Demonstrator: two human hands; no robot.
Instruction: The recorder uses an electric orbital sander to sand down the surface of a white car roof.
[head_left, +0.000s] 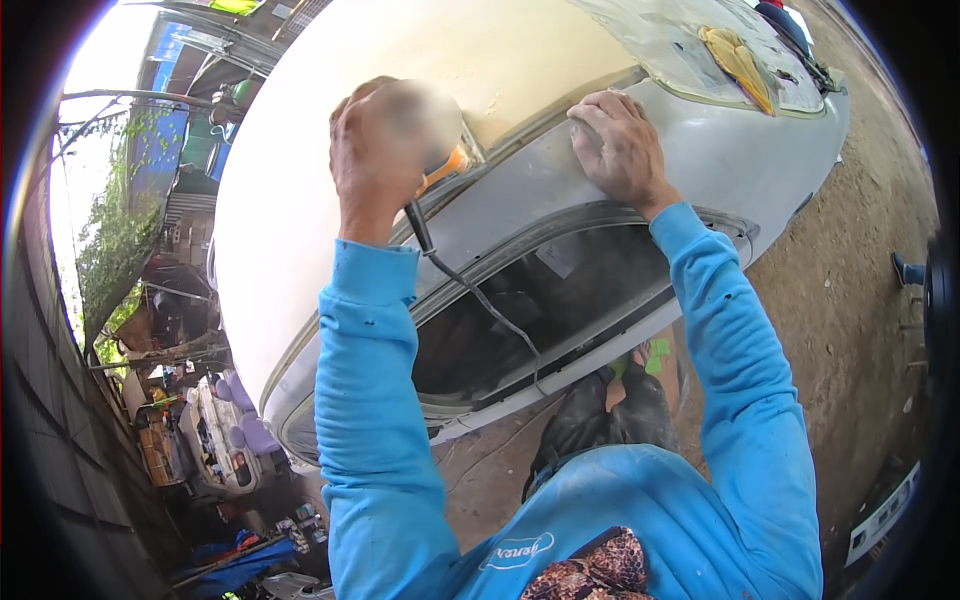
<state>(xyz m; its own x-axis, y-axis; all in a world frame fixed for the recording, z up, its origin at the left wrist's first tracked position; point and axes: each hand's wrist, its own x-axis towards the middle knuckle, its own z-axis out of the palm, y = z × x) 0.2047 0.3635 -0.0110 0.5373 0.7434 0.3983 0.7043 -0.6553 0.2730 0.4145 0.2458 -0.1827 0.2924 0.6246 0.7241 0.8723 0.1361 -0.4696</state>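
My left hand [378, 150] is closed over the top of an orange corded power sander [445, 172]. The sander sits on the pale roof [400, 50] of a car, near its side edge. Part of the tool is blurred and covered by the hand. Its grey cord [490, 308] drops from a dark sleeve below my wrist, across the side window [540, 300]. On the roof's edge above that window lies my right hand [620, 148], fingers curled together. A greyish patch shows by its thumb; whether it holds anything is hidden.
A yellow cloth or glove [738, 62] lies on the film-covered windshield [690, 60]. Dirt ground [830, 240] stretches along the right. Clutter and lilac seats [245, 415] stand at left by a corrugated wall [60, 400]. Another person's foot [908, 270] shows at far right.
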